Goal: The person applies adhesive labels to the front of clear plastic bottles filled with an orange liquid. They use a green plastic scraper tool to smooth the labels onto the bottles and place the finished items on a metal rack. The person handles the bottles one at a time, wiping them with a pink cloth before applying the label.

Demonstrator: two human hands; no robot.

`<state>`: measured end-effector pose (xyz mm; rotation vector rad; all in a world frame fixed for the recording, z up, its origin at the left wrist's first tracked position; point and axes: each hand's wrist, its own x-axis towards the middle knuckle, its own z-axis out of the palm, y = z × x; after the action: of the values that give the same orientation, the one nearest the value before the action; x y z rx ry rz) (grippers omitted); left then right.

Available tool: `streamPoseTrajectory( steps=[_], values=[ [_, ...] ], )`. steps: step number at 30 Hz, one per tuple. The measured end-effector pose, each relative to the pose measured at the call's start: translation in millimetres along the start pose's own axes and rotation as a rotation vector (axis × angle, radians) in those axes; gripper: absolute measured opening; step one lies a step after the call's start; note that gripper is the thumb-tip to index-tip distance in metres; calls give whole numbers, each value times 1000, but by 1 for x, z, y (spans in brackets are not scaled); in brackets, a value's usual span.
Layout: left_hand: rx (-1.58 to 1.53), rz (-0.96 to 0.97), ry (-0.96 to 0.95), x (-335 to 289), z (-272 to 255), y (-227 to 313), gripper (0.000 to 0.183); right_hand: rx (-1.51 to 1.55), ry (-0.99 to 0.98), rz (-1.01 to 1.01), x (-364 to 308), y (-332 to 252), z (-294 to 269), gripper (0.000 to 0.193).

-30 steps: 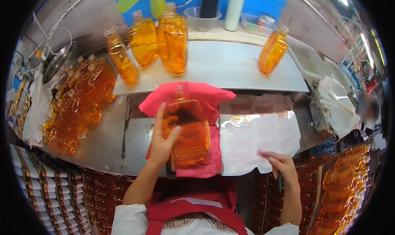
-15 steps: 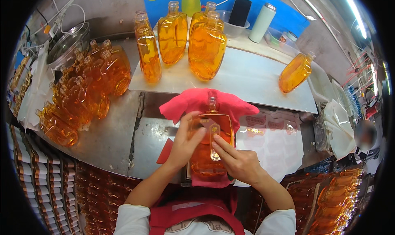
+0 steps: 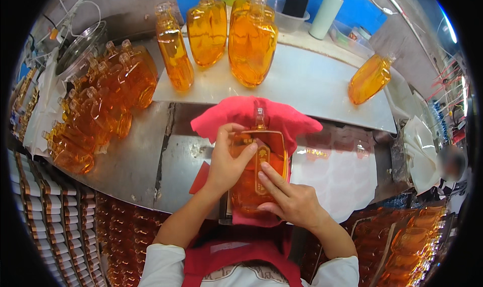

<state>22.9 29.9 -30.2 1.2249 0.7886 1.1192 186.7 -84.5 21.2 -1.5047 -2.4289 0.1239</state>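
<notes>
A flat glass bottle [image 3: 242, 189] of amber liquid lies on its back on a pink cloth [image 3: 221, 117], its neck pointing away from me. My left hand [image 3: 226, 161] grips its left side, fingers round the edge. The left thumb rests on the front near the top of a narrow, gold-edged label [image 3: 261, 179]. Across that label lie the outstretched index and middle fingers of my right hand [image 3: 294, 199]. My right thumb is by the bottle's lower part.
Several filled bottles [image 3: 206, 30] stand on the raised metal shelf [image 3: 302, 80], one leaning at right [image 3: 370, 80]. More bottles [image 3: 100, 101] crowd the left. A label sheet [image 3: 334, 174] lies right of the cloth, a red piece [image 3: 200, 178] to its left. Behind are a flask [image 3: 326, 14] and phone [image 3: 297, 0].
My left thumb has moved right and forward, to the label's upper end. The right fingers stay on the label, with the right thumb now spread toward the bottle's lower part. The whole view has shifted slightly.
</notes>
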Motion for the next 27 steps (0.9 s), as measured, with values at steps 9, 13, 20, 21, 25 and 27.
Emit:
streamPoseTrajectory(
  steps=[9,13,20,21,25,27],
  values=[
    [-47,-3,-24,-8,-3,-2,52,577,441,412,-30,14,7,43],
    [261,188,-87,-31,-14,2,64,895,432,575,-5,8,16,58],
    [667,283,-343,-36,-17,20,62,911,427,615,2,12,35,74],
    [646,279,-331,-36,-17,20,62,932,427,623,1,13,36,74],
    [601,274,-291,-43,-21,21,64,966,413,625,1,11,33,76],
    [599,292,-295,-46,-22,24,65,977,400,601,0,11,32,78]
  ],
)
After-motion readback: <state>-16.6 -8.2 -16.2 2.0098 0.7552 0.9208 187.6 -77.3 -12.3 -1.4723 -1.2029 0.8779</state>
